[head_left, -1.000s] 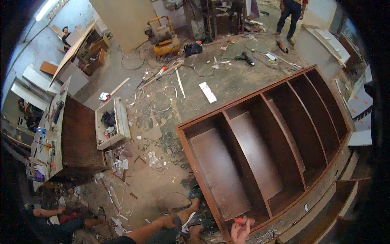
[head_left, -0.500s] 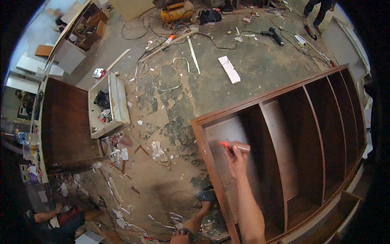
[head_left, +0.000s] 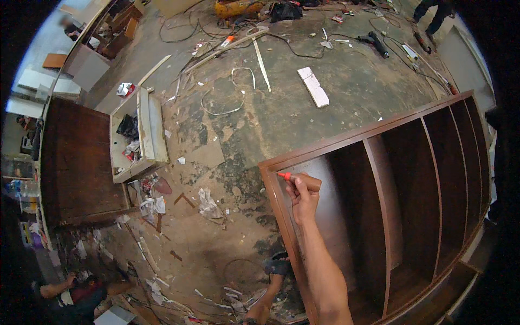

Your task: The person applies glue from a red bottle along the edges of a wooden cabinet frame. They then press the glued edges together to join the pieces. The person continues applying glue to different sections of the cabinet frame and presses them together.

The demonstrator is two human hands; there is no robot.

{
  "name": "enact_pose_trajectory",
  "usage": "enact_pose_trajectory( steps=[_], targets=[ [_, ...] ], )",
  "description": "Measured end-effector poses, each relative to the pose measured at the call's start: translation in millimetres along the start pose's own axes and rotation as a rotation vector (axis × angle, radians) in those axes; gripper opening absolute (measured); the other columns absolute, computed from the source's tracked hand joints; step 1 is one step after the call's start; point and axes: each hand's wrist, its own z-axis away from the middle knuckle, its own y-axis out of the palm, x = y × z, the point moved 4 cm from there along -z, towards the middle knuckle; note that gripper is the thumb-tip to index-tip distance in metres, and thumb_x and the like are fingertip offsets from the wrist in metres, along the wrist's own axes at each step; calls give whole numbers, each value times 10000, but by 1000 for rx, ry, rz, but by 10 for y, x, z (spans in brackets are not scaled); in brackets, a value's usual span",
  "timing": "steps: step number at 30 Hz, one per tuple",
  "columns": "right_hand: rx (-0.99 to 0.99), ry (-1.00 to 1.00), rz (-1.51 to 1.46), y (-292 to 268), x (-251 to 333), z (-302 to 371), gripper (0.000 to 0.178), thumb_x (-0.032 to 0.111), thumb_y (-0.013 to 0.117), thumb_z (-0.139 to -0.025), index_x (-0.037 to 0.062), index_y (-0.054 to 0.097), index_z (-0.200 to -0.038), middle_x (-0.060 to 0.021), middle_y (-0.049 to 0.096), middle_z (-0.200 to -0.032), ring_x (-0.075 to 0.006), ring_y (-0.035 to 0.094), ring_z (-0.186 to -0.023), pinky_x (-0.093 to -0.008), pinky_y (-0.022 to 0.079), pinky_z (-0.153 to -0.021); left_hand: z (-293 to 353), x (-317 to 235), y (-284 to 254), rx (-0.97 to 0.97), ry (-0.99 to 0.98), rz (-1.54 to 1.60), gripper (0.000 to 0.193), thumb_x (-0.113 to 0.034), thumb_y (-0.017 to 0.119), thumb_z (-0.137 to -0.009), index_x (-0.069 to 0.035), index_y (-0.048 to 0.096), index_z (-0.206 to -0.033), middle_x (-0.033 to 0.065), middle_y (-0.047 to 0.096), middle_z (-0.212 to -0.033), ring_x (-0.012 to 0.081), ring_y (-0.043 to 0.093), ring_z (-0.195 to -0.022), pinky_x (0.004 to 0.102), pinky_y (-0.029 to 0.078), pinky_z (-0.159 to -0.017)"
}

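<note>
My right hand (head_left: pixel 304 203) is closed around a small brown squeeze bottle (head_left: pixel 310 182) with an orange-red nozzle. The nozzle points left, at the inner corner of a dark brown wooden cabinet (head_left: pixel 346 136) lying with its open compartments facing up. Whether the tip touches the wood, I cannot tell. My forearm reaches over the cabinet's left end compartment. My left hand does not show. My sandalled foot (head_left: pixel 277 264) stands on the floor beside the cabinet's left edge.
A white foam block (head_left: pixel 313 88) lies beyond the cabinet. Left stands a pale open box (head_left: pixel 158 122) of rubbish beside a brown panel (head_left: pixel 81 157). A power tool (head_left: pixel 375 44) and cables lie farther off. One person (head_left: pixel 81 292) sits lower left; another (head_left: pixel 430 16) stands upper right.
My right hand has moved the bottle left and farther out, bringing its nozzle near the cabinet's corner. The whole view has shifted slightly.
</note>
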Motion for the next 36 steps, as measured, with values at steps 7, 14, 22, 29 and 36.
enact_pose_trajectory(
  steps=[7,14,22,29,36],
  targets=[
    [6,-30,33,78,-38,19,502,117,758,-878,26,525,-1313,-91,657,-1151,-185,678,-1023,-303,615,-786,-46,31,146,33,-21,-1,470,-384,418,-1024,-84,525,-1369,174,585,-1285,343,566,-1161,484,433,-1011],
    [26,-262,344,72,27,88,422,118,791,-842,-8,606,-1200,-88,666,-1125,-154,654,-1001,-287,561,-797,-4,61,415,70,-40,-32,501,-381,353,-1061,-92,463,-1455,157,549,-1358,321,535,-1219,475,398,-1092],
    [64,-415,569,180,202,155,410,102,830,-806,-21,643,-1149,-73,697,-1042,-145,662,-930,-279,544,-824,4,22,247,128,-39,18,467,-354,367,-1057,-104,498,-1429,147,571,-1295,305,547,-1116,474,419,-1006],
    [50,-366,669,55,251,301,380,87,811,-811,-17,646,-1137,-63,706,-1045,-126,651,-933,-275,524,-841,54,-60,-31,198,-38,49,420,-324,405,-1040,-114,559,-1369,141,609,-1197,293,570,-976,476,454,-879],
    [64,-213,586,-627,281,960,357,53,809,-802,-41,654,-1109,-115,722,-1089,-157,675,-990,-294,546,-881,132,-237,-325,359,-49,60,377,-294,443,-1023,-124,620,-1309,135,647,-1099,281,594,-837,477,490,-752]
  ],
)
